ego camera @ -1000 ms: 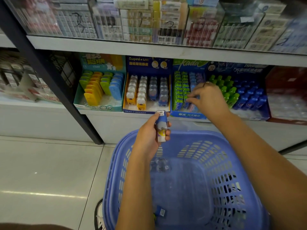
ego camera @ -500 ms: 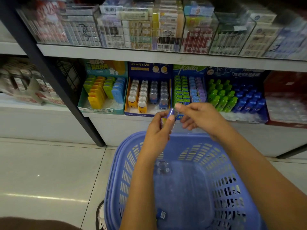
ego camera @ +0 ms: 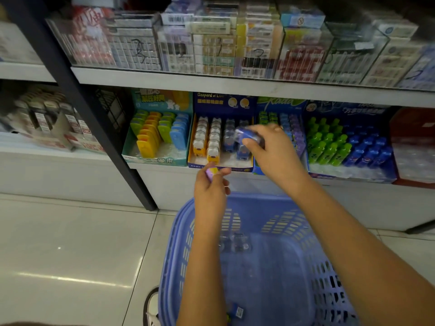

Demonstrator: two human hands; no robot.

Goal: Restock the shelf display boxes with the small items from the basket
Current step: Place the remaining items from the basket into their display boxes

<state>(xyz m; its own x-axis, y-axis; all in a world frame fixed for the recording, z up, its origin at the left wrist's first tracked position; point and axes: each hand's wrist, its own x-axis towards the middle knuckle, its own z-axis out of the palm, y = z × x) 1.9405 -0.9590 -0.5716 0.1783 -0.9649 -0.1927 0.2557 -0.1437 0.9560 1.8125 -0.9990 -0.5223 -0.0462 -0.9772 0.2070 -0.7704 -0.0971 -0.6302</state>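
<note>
My right hand (ego camera: 270,149) grips a small blue item (ego camera: 246,135) and holds it over the blue columns of the yellow-and-blue display box (ego camera: 221,164) on the lower shelf. Below that box's front edge, my left hand (ego camera: 211,191) pinches a small purple-and-yellow item (ego camera: 211,172). The blue plastic basket (ego camera: 179,255) stands on the floor under both arms. Two small items (ego camera: 233,242) lie on its bottom, and a blue one (ego camera: 236,311) lies at its near edge.
Left of that box stands a teal box (ego camera: 131,154) of yellow, green and blue pieces. To the right are a box of green and purple pieces (ego camera: 256,170) and one of green and blue bottles (ego camera: 353,174). A black shelf post (ego camera: 94,118) slants down to the tiled floor.
My right hand took the blue item from my left hand and carried it up over the display box. My left hand stayed low and now pinches a smaller purple-and-yellow item.
</note>
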